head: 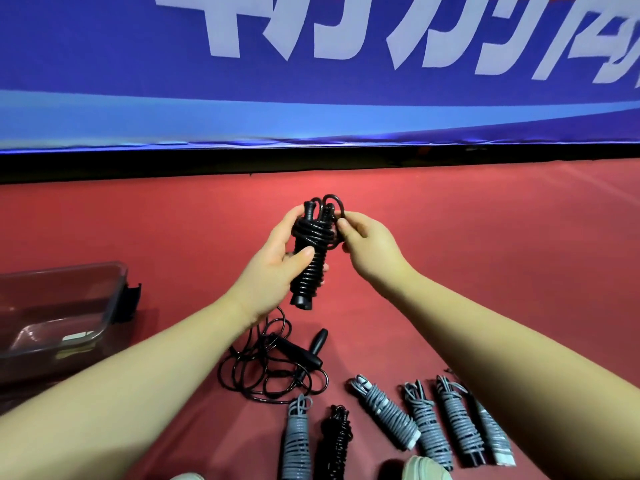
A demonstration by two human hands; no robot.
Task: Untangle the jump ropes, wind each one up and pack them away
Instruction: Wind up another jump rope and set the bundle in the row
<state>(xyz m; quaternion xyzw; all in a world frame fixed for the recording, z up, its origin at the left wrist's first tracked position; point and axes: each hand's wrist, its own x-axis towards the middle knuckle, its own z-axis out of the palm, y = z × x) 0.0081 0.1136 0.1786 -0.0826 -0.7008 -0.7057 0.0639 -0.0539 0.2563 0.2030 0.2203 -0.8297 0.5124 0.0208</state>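
Red floor: left hand grips nearly wound black rope, centre; fingers of right hand pinch its tail. Six wound bundles at five o'clock, loose rope at six; container at nine, packing apparently pending.

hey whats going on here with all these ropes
A person is winding up a black rope: the left hand grips it and the right hand pinches its end loop at the top. On the floor, a tangled rope lies loose, while several grey ropes and one black bundle lie wound. None of them are in the bin at left.
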